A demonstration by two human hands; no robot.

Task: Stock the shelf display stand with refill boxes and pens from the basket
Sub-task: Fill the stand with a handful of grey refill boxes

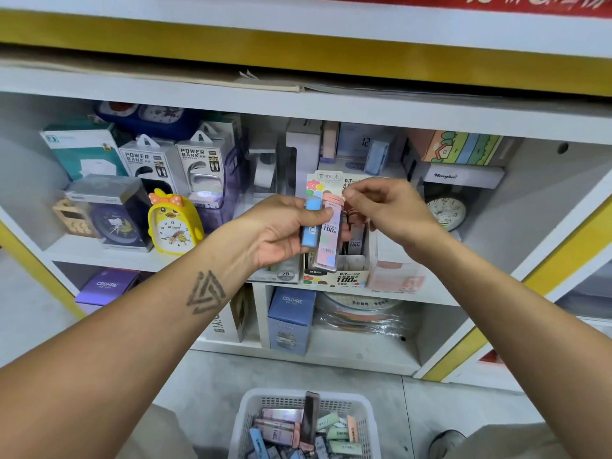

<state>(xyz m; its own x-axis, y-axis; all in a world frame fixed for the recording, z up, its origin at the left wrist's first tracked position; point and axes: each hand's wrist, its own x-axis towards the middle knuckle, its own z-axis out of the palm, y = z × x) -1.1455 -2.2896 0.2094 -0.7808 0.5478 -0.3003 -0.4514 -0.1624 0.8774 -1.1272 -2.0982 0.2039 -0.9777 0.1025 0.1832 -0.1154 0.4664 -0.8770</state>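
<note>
My left hand (281, 226) grips two slim refill boxes upright in front of the shelf: a blue one (310, 226) and a pink one (329, 236). My right hand (387, 207) pinches the top of the pink box with thumb and forefinger. Just behind them stands the cardboard display stand (334, 276), with a few refill boxes in its slots. Below, on the floor, a white basket (251, 409) holds several more refill boxes in pink, green and blue.
The shelf holds power bank boxes (149, 164), a yellow duck alarm clock (174, 223), a round clock (445, 212) and a pink box (395, 276) right of the stand. A blue CRUHRE box (291, 319) sits on the shelf below. A shoe (445, 442) is beside the basket.
</note>
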